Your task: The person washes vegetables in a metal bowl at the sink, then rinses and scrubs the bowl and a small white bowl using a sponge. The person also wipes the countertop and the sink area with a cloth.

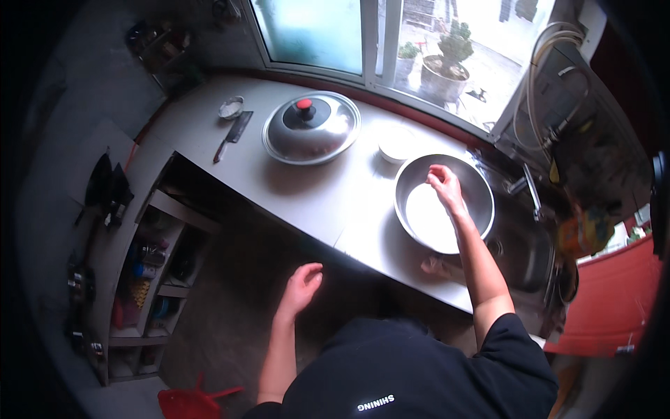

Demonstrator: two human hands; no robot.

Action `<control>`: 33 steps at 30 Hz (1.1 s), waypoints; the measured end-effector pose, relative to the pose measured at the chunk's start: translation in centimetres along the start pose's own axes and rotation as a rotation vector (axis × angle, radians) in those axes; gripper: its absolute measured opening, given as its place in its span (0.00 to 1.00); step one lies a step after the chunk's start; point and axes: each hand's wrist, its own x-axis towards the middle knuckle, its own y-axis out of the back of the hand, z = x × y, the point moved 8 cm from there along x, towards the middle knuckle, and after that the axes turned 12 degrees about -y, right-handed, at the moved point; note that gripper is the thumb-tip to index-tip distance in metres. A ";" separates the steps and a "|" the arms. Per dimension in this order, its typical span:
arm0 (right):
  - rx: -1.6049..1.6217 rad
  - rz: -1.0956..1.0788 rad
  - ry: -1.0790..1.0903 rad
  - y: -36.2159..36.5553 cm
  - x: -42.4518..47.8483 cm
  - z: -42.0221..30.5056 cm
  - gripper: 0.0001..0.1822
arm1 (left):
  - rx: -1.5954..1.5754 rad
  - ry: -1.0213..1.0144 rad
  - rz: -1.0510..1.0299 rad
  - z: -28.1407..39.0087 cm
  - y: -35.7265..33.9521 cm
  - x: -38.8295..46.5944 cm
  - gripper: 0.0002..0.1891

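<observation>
My right hand (444, 184) is over a large round metal basin (492, 214), its fingers curled towards the thumb; whether it holds something is not clear. White shows brightly inside the basin, too glaring to identify. My left hand (304, 287) hangs before the counter's front edge with bent fingers and nothing visible in it. Just behind the basin is a white bowl (393, 149). A domed metal pan lid (327, 128) with a red-topped knob lies further left. Beyond it are a cleaver (239, 127) with a wooden handle and a small bowl of white contents (231, 109).
A metal sink (528, 262) with a faucet (532, 191) adjoins the basin on the right. Behind the counter (303, 204) runs a window. Shelves (175, 290) hold kitchen items at the left, and a red plastic object (191, 400) is on the floor.
</observation>
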 end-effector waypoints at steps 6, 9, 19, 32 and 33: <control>-0.489 0.213 0.058 -1.8 15.5 -0.4 0.24 | 0.031 0.157 0.123 0.7 -2.0 0.5 0.14; -0.654 0.042 -0.131 -3.8 18.8 -0.2 0.21 | 0.036 0.182 0.171 2.2 -3.2 0.9 0.13; -0.603 -0.110 -0.361 -7.5 23.0 4.7 0.11 | 0.056 0.300 0.188 1.3 -5.7 -2.8 0.14; 0.210 -0.389 -0.078 3.7 5.6 -7.6 0.10 | -0.179 0.069 -0.225 8.1 -10.9 1.1 0.19; 0.221 -0.394 -0.124 4.9 1.4 -8.5 0.09 | -0.238 0.067 -0.266 9.6 -12.2 1.1 0.20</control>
